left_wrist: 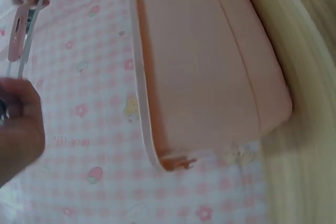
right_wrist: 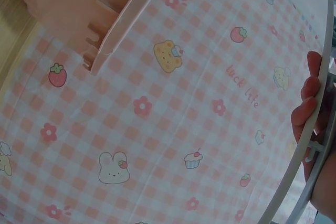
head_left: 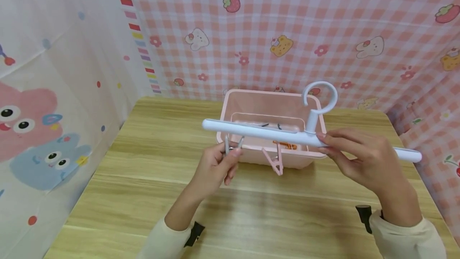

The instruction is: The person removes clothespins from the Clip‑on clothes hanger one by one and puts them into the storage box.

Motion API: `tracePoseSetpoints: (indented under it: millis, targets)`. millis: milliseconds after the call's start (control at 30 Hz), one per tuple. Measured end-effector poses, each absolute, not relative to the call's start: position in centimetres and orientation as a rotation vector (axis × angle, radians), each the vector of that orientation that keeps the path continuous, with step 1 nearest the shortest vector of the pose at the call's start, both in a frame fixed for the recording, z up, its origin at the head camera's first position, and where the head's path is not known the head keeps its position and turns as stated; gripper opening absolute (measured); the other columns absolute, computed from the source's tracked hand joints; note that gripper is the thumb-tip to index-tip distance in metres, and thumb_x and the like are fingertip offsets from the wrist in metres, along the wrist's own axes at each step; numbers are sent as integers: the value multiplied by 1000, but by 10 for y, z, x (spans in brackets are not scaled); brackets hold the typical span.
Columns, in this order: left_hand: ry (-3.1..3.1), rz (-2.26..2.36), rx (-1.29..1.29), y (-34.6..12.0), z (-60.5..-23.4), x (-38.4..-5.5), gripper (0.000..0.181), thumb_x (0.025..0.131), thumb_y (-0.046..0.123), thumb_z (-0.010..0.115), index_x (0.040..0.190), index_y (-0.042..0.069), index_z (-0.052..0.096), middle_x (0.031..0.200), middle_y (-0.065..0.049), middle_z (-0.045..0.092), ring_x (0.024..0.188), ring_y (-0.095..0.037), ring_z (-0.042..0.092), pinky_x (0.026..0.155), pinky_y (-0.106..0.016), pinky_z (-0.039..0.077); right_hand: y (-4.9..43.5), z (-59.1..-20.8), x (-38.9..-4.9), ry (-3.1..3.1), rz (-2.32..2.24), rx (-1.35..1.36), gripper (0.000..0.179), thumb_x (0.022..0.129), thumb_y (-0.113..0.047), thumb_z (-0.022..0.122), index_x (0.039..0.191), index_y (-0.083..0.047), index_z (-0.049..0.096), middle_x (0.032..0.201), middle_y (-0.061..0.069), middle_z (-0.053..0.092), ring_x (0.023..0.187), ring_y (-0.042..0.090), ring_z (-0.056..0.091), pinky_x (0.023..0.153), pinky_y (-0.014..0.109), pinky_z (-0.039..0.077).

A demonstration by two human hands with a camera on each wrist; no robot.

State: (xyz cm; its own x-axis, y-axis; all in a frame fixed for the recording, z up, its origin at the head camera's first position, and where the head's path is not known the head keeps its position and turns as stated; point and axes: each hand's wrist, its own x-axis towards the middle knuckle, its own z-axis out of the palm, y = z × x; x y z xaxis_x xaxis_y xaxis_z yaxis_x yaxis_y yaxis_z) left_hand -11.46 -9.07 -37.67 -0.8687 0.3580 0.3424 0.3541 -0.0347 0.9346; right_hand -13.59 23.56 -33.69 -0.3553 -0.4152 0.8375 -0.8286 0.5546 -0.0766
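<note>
In the head view, my right hand [head_left: 366, 157] grips a white hanger [head_left: 258, 131] beside the base of its round hook, keeping the long bar raised over a pink bin [head_left: 266, 96]. My left hand [head_left: 215, 167] pinches a grey clothespin [head_left: 227, 145] just under the left part of the bar; the clothespin's tips are close to the bar. A pink clothespin [head_left: 279, 159] is below the middle of the bar, overlapping the bin's front wall. The right wrist view shows fingers [right_wrist: 310, 95] against the hanger [right_wrist: 302, 166] at its right edge.
Inside the bin lie an orange clip [head_left: 287, 145] and small dark pieces, partly hidden by the bar. The bin stands at the back of a wooden table [head_left: 172, 131]. A pink checked cloth [head_left: 251, 51] hangs behind, and a white printed cloth [head_left: 72, 91] at the left.
</note>
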Motion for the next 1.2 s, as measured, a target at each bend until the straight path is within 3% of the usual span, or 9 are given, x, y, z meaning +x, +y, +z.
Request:
tracePoseSetpoints:
  millis: [167, 267, 400, 500, 667, 833, 933, 1067, 1200]
  targets:
    - [1746, 2240, 768, -95, -376, -114, 24, 107, 20, 43, 100, 3, 58, 60, 11, 46, 44, -2, 40, 44, -19, 36, 235, -339, -137, -1952, 703, 1016, 48, 100, -44, 61, 89, -2, 81, 79, 14, 77, 70, 15, 72, 78, 5, 51]
    - [1802, 2226, 766, -94, -374, -113, 27, 108, 21, 44, 100, 0, 59, 60, 9, 47, 45, -1, 42, 44, -18, 37, 235, -339, -137, -1950, 705, 1013, 48, 100, -44, 61, 89, -2, 81, 78, 14, 77, 70, 14, 72, 76, 6, 52]
    - [2183, 2107, 769, -92, -373, -114, 27, 106, 15, 51, 95, -9, 58, 59, -1, 47, 46, 0, 42, 40, -18, 36, 236, -338, -137, -1967, 680, 1004, 48, 100, -45, 60, 89, -3, 82, 79, 12, 77, 69, 15, 71, 73, 7, 52]
    - [2550, 1938, 797, -90, -375, -115, 19, 102, 7, 56, 85, -1, 59, 58, -4, 46, 48, 1, 38, 41, -17, 32, 237, -338, -137, -1989, 641, 1004, 49, 101, -46, 59, 90, -4, 82, 80, 11, 77, 66, 20, 71, 67, 12, 54]
    - [3122, 1536, 975, -89, -379, -117, 23, 98, 10, 63, 77, 6, 54, 56, 1, 45, 50, 0, 32, 46, -13, 24, 236, -335, -137, -2018, 580, 1010, 50, 102, -45, 56, 92, -4, 82, 81, 10, 78, 64, 24, 70, 58, 26, 54]
    - [3602, 972, 1121, -87, -384, -120, 20, 101, 16, 55, 90, 1, 59, 51, 2, 43, 45, -4, 27, 42, -16, 20, 236, -335, -136, -2053, 483, 1007, 50, 104, -45, 53, 92, -5, 82, 83, 10, 78, 66, 24, 72, 57, 34, 55]
    - [3760, 766, 1131, -87, -387, -121, 22, 101, 16, 52, 96, -3, 61, 51, 1, 46, 42, -7, 27, 38, -20, 22, 237, -335, -135, -2038, 503, 964, 51, 104, -44, 53, 93, -3, 81, 80, 11, 77, 61, 24, 70, 54, 31, 52]
    - [3756, 863, 1115, -86, -389, -122, 33, 107, 22, 43, 94, -3, 61, 51, 1, 45, 41, -8, 28, 39, -19, 22, 240, -334, -134, -1977, 588, 893, 50, 102, -46, 57, 96, -2, 81, 76, 13, 76, 55, 26, 65, 50, 25, 47]
    - [3658, 1034, 1099, -85, -387, -124, 42, 110, 31, 38, 93, 0, 60, 52, 3, 42, 42, -5, 29, 42, -16, 20, 241, -332, -135, -1958, 626, 870, 48, 100, -47, 59, 96, -5, 82, 76, 14, 76, 59, 28, 65, 57, 16, 48]
